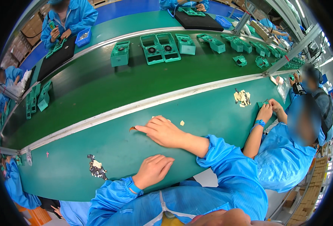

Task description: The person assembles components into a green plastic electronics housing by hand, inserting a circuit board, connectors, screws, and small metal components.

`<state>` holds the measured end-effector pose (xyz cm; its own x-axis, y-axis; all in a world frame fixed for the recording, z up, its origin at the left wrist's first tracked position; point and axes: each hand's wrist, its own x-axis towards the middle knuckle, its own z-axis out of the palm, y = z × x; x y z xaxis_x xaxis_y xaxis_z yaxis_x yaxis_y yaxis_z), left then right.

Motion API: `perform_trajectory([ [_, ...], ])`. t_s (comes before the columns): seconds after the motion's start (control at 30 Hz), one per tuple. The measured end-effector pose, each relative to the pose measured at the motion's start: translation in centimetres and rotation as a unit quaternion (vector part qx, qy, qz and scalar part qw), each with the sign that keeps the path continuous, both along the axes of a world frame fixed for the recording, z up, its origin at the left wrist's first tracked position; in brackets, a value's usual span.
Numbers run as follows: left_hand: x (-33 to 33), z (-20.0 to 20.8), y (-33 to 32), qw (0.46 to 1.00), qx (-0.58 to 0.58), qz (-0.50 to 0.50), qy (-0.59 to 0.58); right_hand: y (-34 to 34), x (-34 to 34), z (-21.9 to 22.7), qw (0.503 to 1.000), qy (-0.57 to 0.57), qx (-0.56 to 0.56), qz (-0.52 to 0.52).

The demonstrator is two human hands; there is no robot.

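Note:
Above the green work surface, my right hand (162,132) is stretched to the left, back up. At its foremost fingertip is a small orange-brown strip (132,128), apparently pinched; the underside of the grip is hidden. The other fingers curl beside a loose cream-coloured piece (182,122). Closer to my body, my left hand (152,171) is bent inward with its fingers together. Whatever its palm may hold cannot be seen. To the left of that hand lies a small pile of black and cream pieces (97,167).
A pale metal rail (136,106) divides my table from a dark green belt carrying green plastic housings (161,49). On my right a co-worker's hands (269,109) handle a green part, near a cream pile (242,98). Other people sit across the belt.

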<state>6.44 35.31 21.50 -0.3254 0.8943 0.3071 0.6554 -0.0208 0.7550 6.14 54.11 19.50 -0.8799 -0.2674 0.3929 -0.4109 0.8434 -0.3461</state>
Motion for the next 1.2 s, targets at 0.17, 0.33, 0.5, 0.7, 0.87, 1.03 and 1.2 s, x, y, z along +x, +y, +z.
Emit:
perform_trajectory([
  [0.17, -0.2, 0.0, 0.0, 1.000, -0.014, -0.014, 0.006, 0.2, 0.0, 0.0, 1.000, 0.009, 0.009, -0.024],
  [0.33, -0.3, -0.2, 0.2, 1.000, -0.004, -0.011, 0.008, 0.2, 0.1, 0.5, 0.999, 0.007, -0.016, -0.028],
  [0.5, -0.2, -0.2, 0.2, 1.000, -0.002, -0.010, 0.008, 0.2, 0.1, 0.0, 1.000, 0.011, -0.014, -0.020],
  [0.7, -0.1, -0.4, 0.1, 1.000, 0.012, 0.000, 0.007, 0.2, 0.2, -0.4, 0.999, 0.005, -0.003, -0.041],
  [0.87, 0.0, 0.4, -0.2, 1.000, 0.014, 0.000, 0.018, 0.4, 0.2, 0.1, 0.999, -0.005, -0.005, -0.052],
  [1.03, 0.0, 0.5, -0.7, 0.998, 0.024, -0.025, 0.059, 1.0, 0.3, 0.4, 0.998, -0.002, -0.004, -0.066],
  [1.2, -0.4, 0.9, -1.4, 0.997, 0.004, -0.042, 0.065, 1.6, 0.6, 0.6, 0.993, -0.027, -0.004, -0.115],
])
